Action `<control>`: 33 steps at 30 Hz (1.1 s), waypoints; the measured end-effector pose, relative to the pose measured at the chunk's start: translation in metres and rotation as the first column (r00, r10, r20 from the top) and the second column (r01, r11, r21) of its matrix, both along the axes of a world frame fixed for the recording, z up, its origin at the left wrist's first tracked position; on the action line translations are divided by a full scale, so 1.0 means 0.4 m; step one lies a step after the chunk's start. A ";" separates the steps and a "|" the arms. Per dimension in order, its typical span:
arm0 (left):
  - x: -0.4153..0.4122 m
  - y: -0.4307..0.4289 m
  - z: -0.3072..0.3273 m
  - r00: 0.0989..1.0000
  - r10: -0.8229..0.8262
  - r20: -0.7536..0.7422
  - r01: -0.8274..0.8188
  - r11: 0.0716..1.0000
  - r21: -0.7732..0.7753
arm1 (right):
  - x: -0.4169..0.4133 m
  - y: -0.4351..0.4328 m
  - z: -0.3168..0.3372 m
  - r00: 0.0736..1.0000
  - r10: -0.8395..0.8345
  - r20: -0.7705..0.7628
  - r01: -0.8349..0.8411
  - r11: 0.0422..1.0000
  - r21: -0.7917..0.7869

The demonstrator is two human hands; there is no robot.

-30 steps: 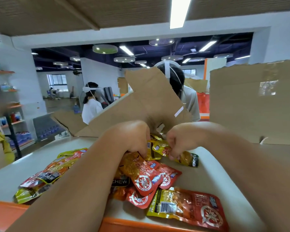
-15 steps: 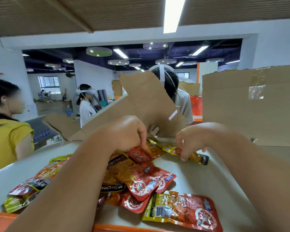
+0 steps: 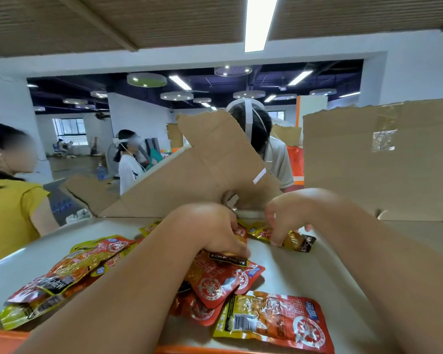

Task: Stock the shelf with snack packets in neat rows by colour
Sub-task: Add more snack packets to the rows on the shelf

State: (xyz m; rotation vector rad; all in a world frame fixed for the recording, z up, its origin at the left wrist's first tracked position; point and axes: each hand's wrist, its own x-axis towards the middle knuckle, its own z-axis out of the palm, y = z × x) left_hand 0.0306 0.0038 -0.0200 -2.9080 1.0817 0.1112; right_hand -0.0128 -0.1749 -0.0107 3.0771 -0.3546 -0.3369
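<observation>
Head view: sorting is under way and no rows are formed yet. The left hand curls its fingers on a red snack packet atop the loose pile on the shelf, while the right hand pinches a yellow snack packet near the back edge. The next move, as I judge it, calls for parting the colours and laying each flat in its own row.

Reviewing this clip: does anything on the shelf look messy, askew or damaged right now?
Yes. Nothing is in rows: a red heap overlaps crookedly under the left hand, a mixed red and yellow pile sprawls at the shelf's left end, and the cardboard flap behind has a ragged, torn top edge.
</observation>
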 end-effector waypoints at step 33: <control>-0.274 -0.320 0.093 0.814 -0.329 0.480 0.523 0.775 -0.356 | -0.544 -0.282 0.086 0.846 -0.230 0.481 0.195 0.973 0.124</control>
